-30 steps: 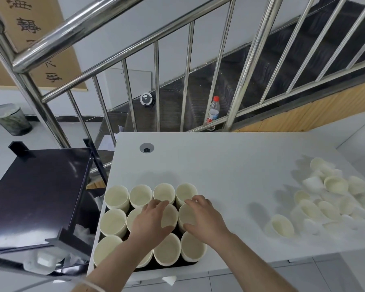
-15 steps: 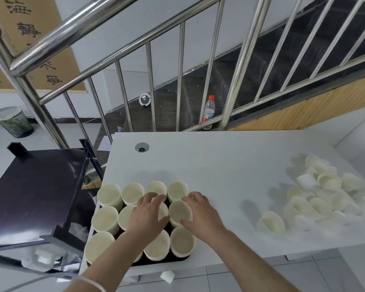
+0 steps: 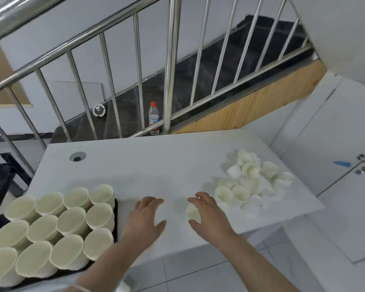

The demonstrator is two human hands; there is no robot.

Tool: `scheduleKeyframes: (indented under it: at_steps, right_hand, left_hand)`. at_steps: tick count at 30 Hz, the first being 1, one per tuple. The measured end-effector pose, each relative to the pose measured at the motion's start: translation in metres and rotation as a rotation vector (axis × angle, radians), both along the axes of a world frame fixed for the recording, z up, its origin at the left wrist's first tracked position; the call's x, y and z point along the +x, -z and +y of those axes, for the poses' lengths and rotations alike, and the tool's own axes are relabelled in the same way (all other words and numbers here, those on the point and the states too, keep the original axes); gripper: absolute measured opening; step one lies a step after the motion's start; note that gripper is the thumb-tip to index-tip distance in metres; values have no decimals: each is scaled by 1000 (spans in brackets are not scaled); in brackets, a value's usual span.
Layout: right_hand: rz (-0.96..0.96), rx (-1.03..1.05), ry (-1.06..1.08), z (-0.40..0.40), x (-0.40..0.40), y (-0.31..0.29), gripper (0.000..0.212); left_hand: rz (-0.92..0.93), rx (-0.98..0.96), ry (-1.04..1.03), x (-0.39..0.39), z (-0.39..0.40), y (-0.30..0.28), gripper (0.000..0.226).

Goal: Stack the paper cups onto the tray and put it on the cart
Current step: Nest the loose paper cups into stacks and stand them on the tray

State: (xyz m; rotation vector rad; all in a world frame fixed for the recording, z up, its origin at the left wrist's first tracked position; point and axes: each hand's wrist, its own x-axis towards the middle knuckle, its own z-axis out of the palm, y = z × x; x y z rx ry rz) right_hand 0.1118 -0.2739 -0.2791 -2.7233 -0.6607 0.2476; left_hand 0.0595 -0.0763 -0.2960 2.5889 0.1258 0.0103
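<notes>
Mid-fetch: reaching toward loose cups [image 3: 253, 182] at two o'clock. Right hand [image 3: 207, 216] spread over one cup [image 3: 193, 211], not yet gripping; left hand [image 3: 145, 220] open, empty. Next: pinch, carry to tray [image 3: 116, 216] at nine o'clock.

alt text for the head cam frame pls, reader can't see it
Two bare hands, left hand and right hand, reach over a white table; the right hand's fingers spread over a lone paper cup. At left a black tray holds upright paper cups; at right lies a loose cup pile. A steel railing stands behind.
</notes>
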Motion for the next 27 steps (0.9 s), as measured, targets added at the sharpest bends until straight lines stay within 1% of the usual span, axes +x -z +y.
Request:
scheduleKeyframes:
  at_steps: [6, 10, 14, 21, 27]
  right_hand:
    - [-8, -14, 65, -75, 17, 1, 56]
    - [-13, -12, 100, -104, 37, 4, 55]
    - [2, -17, 142, -125, 59, 8, 55]
    - [20, -89, 233, -169, 134, 22, 50]
    - [20, -155, 373, -196, 215, 30, 47]
  left_hand:
    - [-12, 21, 63, 18, -69, -2, 58]
    - [-10, 43, 84, 42, -92, -7, 57]
    - [-26, 25, 104, 72, -110, -7, 56]
    - [9, -70, 130, 158, -145, 18, 57]
    - [30, -120, 138, 219, -157, 29, 56]
